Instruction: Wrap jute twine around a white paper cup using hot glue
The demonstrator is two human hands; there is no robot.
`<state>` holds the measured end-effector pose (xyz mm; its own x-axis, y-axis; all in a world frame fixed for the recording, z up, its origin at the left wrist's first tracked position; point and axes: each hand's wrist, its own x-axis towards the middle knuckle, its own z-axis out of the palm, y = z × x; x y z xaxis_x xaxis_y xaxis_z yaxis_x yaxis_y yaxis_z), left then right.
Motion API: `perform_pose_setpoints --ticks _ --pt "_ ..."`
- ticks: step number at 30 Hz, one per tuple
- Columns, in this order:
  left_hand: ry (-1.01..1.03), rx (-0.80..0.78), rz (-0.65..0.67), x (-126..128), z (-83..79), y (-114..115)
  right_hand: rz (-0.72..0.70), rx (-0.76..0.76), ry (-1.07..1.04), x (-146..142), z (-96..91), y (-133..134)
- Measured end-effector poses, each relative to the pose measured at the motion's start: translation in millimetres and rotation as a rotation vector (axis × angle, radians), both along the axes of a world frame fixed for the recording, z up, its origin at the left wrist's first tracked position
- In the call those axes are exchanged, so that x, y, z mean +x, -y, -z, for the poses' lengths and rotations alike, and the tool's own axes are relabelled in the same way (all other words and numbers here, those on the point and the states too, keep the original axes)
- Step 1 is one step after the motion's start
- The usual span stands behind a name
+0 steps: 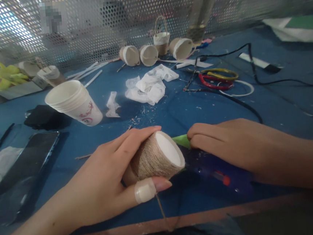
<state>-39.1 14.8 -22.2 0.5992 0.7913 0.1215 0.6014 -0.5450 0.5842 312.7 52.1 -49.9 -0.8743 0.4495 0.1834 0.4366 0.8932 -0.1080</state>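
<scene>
My left hand point(107, 176) wraps round a paper cup point(152, 160) covered in coiled twine, tilted on its side with its white base facing right. A bandage point(145, 190) covers the left thumb. From below the cup a loose strand of twine point(161, 208) hangs toward the table edge. My right hand point(224, 144) has its fingers curled over a dark blue glue gun point(213, 169) with a red switch. A bright green part point(182, 141) shows between those fingers and the cup. The gun's front end is close to the cup's base rim; whether they touch is hidden.
Stacked paper cups point(74, 102) lean at left, beside a black phone point(27, 172). Crumpled white tissue point(152, 85) lies ahead. Several twine-wrapped cups point(149, 55) line the perforated screen point(88, 32). Pliers point(216, 79) and a black cable point(253, 65) are at right; yellow scissors point(0, 74) far left.
</scene>
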Motion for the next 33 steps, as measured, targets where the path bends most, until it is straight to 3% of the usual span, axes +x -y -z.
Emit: perform_pose_setpoints --ticks 16,22,26,33 --pt "-0.014 0.113 0.048 -4.0 9.3 -2.5 -0.030 0.030 0.005 0.7 -5.2 0.5" --pt "0.009 0.073 -0.037 0.9 7.6 0.7 -0.022 -0.004 0.054 0.7 -7.9 1.3" --pt "0.014 0.078 0.007 -0.7 7.5 -0.4 -0.026 -0.023 0.084 0.7 -11.0 1.1" --pt "-0.003 0.114 0.019 -3.5 7.5 -1.1 -0.024 0.039 -0.047 1.5 1.8 -0.2"
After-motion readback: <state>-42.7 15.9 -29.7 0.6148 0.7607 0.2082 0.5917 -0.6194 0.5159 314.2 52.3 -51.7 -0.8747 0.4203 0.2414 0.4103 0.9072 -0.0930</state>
